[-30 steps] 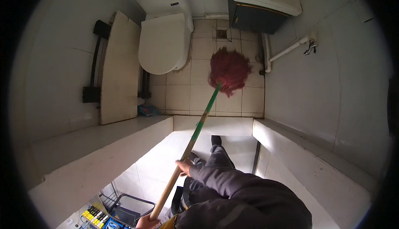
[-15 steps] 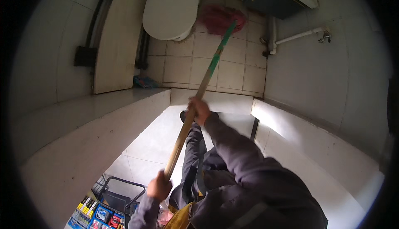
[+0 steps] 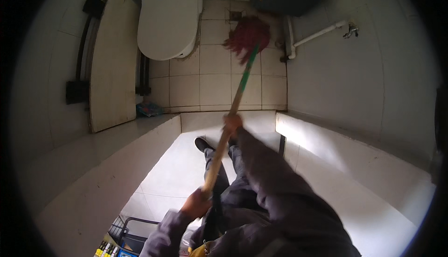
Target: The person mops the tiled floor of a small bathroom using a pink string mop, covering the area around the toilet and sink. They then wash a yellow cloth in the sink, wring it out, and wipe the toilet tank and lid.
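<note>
Left hand (image 3: 196, 204) and right hand (image 3: 232, 124) wrapped snugly round a mop stick (image 3: 216, 163).
Left hand grips nearer, right hand farther along; the red mop head (image 3: 251, 32) sits on the far floor tiles (image 3: 185, 88), right of the toilet (image 3: 168, 24).

A: What do you wear on top?
B: You wear a dark purplish-grey fabric jacket (image 3: 303, 224), its long, creased sleeves (image 3: 270, 166) reaching your wrists.
A: And lower down?
B: You have dark charcoal cloth trousers (image 3: 240, 180), a rounded black shoe (image 3: 201, 144) with a paler edge, and mustard-yellow fabric (image 3: 199, 251) near your waist.
</note>
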